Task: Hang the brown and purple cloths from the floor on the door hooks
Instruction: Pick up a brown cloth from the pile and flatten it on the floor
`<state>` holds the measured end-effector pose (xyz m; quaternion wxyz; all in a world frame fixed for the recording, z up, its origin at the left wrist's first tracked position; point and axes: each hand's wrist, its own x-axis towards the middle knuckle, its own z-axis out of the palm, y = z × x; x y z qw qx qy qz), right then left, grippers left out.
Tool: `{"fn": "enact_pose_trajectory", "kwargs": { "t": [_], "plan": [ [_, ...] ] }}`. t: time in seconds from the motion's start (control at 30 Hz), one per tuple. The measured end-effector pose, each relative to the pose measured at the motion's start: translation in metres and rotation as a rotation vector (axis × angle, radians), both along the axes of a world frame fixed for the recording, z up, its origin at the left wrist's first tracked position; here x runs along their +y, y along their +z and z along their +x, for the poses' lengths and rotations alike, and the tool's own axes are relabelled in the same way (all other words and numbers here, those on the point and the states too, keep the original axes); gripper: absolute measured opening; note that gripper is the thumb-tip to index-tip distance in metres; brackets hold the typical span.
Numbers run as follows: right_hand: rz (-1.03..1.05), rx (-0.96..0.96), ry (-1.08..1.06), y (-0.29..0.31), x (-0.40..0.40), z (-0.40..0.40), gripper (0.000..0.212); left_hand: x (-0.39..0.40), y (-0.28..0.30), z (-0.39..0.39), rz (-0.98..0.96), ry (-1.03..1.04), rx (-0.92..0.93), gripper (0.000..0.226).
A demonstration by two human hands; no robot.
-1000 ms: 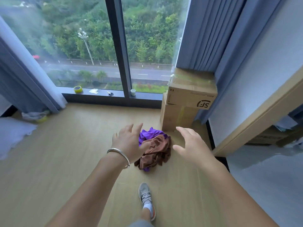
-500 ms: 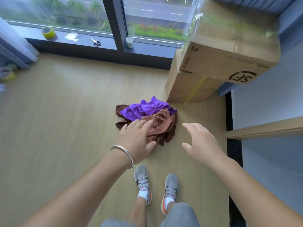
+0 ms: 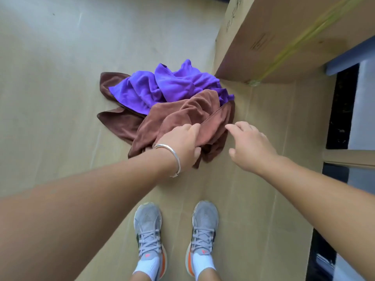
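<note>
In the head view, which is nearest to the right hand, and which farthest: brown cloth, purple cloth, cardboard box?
From the right hand:
1. Brown cloth, just left of its fingertips.
2. Purple cloth, beyond the brown one, upper left.
3. Cardboard box, farthest, top right.

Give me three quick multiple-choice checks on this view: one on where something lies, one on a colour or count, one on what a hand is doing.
1. Where does the purple cloth lie?
A. On top of the cardboard box
B. On the floor, heaped with the brown cloth, beside the box
C. Draped over the shoes

2. How many cloths are in the pile?
A. One
B. Two
C. Four

3. What is the left hand doing?
A. Gripping a fold of the brown cloth
B. Resting flat on the box
C. Tying a shoelace

Answers:
1 B: it sits on the floor against the brown cloth, next to the cardboard box.
2 B: one purple, one brown.
3 A: its fingers curl round brown fabric, while the right hand reaches in with open fingers.
</note>
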<state>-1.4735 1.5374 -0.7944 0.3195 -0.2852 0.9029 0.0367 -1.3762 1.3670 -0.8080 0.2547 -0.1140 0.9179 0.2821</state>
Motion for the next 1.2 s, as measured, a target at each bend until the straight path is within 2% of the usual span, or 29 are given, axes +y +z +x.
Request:
{"fn": "enact_pose_trajectory", "kwargs": {
  "t": [0.23,0.4,0.53,0.67,0.73,0.8,0.83,1.0,1.1,1.2],
  "plan": [
    [0.027,0.03,-0.279,-0.121,0.029,-0.06,0.052,0.028,-0.114,-0.096,-0.072,-0.042,0.203,0.023],
    [-0.042,0.03,-0.382,-0.187,0.035,-0.092,0.058,0.033,-0.169,-0.178,-0.189,-0.151,0.28,0.031],
    [-0.157,-0.064,-0.55,-0.226,0.028,-0.118,0.073,0.045,-0.2,-0.231,-0.22,-0.224,0.17,0.03],
    [-0.279,-0.155,-0.621,-0.243,0.026,-0.127,0.08,0.055,-0.207,-0.241,-0.2,-0.234,0.024,0.026],
    [-0.343,-0.207,-0.588,-0.237,0.026,-0.12,0.07,0.052,-0.197,-0.231,-0.111,-0.228,0.008,0.018],
    [-0.445,-0.277,-0.516,-0.219,0.022,-0.112,0.044,0.04,-0.173,-0.217,0.047,-0.222,0.016,0.01],
    [-0.48,-0.301,-0.475,-0.206,0.017,-0.107,0.035,0.031,-0.154,-0.208,0.107,-0.223,0.022,0.015],
    [-0.543,-0.324,-0.347,-0.113,-0.023,-0.089,0.046,-0.018,-0.043,-0.158,0.302,-0.185,0.016,0.032],
    [-0.489,-0.298,-0.25,-0.048,-0.044,-0.079,0.033,-0.051,0.019,-0.127,0.314,-0.072,0.051,0.032],
    [-0.381,-0.264,-0.057,0.014,-0.064,-0.074,0.022,-0.087,0.079,-0.095,0.273,0.065,0.07,0.034]
  ]
}}
